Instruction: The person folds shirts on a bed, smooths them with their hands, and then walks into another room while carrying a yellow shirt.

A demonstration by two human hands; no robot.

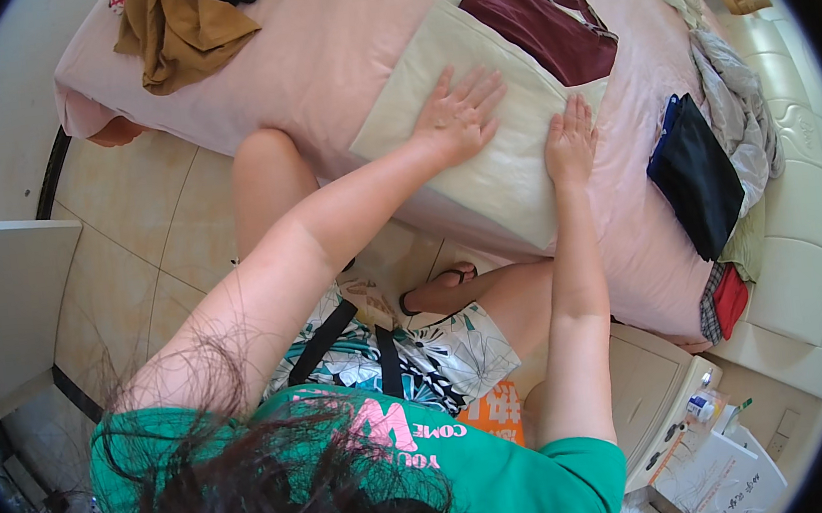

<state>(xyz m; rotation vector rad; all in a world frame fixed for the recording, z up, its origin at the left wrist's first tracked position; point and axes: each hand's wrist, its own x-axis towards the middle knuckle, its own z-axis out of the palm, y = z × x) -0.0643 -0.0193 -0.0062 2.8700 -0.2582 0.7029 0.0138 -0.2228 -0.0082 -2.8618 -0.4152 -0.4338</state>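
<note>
My left hand (pixel 460 116) lies flat, palm down and fingers spread, on a cream cloth garment (pixel 482 185). My right hand (pixel 570 138) presses flat near the right edge of that same cloth, with its fingers fairly close together. The cream cloth is spread over the edge of the bed, and its near corner hangs down past the mattress side. Beyond my hands, a maroon piece of fabric (pixel 528 15) with pale-trimmed edges lies over the cloth's far part. I cannot tell whether the two are joined.
The bed (pixel 329 47) has a pink sheet. A brown garment (pixel 189 36) is heaped at the far left, and a folded black garment (pixel 699 177) lies right, by the padded headboard (pixel 790 217). A bedside cabinet (pixel 642 382) with a bottle (pixel 703 406) and papers stands lower right.
</note>
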